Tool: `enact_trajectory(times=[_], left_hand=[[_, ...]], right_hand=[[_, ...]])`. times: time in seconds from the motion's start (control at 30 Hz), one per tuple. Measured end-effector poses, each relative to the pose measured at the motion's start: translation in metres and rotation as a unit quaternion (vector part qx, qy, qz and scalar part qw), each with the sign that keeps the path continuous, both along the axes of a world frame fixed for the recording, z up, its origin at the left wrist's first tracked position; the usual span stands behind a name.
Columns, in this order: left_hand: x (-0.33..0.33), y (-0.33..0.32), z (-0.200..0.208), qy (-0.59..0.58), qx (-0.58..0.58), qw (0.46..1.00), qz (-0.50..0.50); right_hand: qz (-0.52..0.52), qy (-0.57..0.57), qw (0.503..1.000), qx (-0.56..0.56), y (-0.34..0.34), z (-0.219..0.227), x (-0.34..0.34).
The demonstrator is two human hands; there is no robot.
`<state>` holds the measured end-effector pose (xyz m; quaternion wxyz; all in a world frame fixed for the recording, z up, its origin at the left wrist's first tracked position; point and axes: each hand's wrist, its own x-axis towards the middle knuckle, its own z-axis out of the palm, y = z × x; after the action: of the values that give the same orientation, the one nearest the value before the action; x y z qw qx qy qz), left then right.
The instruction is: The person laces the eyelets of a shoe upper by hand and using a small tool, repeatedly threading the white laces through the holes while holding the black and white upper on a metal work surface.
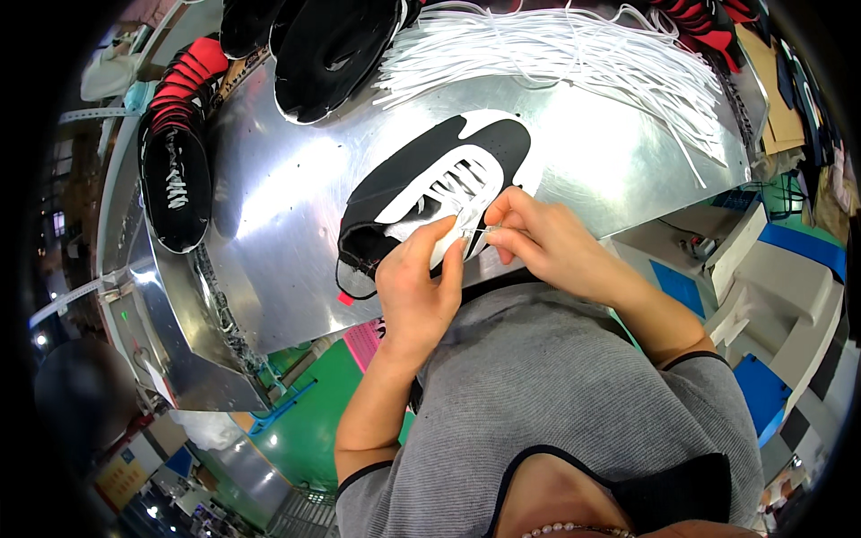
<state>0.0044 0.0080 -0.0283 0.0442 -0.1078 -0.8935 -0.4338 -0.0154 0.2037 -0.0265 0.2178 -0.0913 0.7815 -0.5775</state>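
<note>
A black and white shoe upper (395, 184) lies tilted on the metal table, its dark collar opening toward my left hand. White lacing crosses the eyelet area in several rows. My left hand (417, 287) is closed, thumb and fingers pinching white lace and the edge by the lower eyelets. Across from it, my right hand (549, 244) pinches a thin white strand between thumb and forefinger, which looks like a shoelace end (477, 230). The strand stretches between the fingertips of both hands. Exactly where it enters the upper is hidden by my fingers.
A large bundle of white shoelaces (547, 54) spreads along the far side of the metal table (287, 296). Black uppers (332, 72) sit at the far left. A row of nested red and black uppers (175, 179) lines the left edge. A pale plastic bin (780, 278) stands at right.
</note>
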Motion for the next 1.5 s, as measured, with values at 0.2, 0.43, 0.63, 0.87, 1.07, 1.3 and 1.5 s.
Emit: enact_trajectory(times=[0.2,0.43,0.63,0.87,1.07,1.3,1.5], left_hand=[[0.012,0.008,0.007,-0.032,-0.025,0.998,-0.057],[0.01,0.002,-0.002,-0.048,0.032,0.998,0.0],[0.007,0.0,0.015,-0.108,-0.066,0.989,-0.079],[0.004,-0.015,0.021,-0.046,-0.14,0.982,-0.122],[0.039,-0.029,0.002,0.217,-0.108,0.969,-0.054],[0.105,-0.028,-0.05,-0.16,0.535,0.796,0.235],[0.08,-0.09,-0.008,-0.131,0.736,0.663,0.04]], right_hand=[[-0.032,-0.077,0.992,-0.096,-0.011,-0.011,0.007],[0.011,0.045,0.996,0.078,0.03,0.025,-0.007],[-0.149,0.296,0.943,0.041,-0.001,-0.036,-0.039],[-0.204,0.213,0.955,0.039,-0.012,-0.037,-0.039],[-0.237,0.152,0.959,-0.039,-0.006,-0.038,-0.035],[-0.224,0.043,0.954,-0.192,-0.027,-0.038,-0.026],[-0.02,-0.128,0.952,-0.278,-0.085,-0.016,-0.029]])
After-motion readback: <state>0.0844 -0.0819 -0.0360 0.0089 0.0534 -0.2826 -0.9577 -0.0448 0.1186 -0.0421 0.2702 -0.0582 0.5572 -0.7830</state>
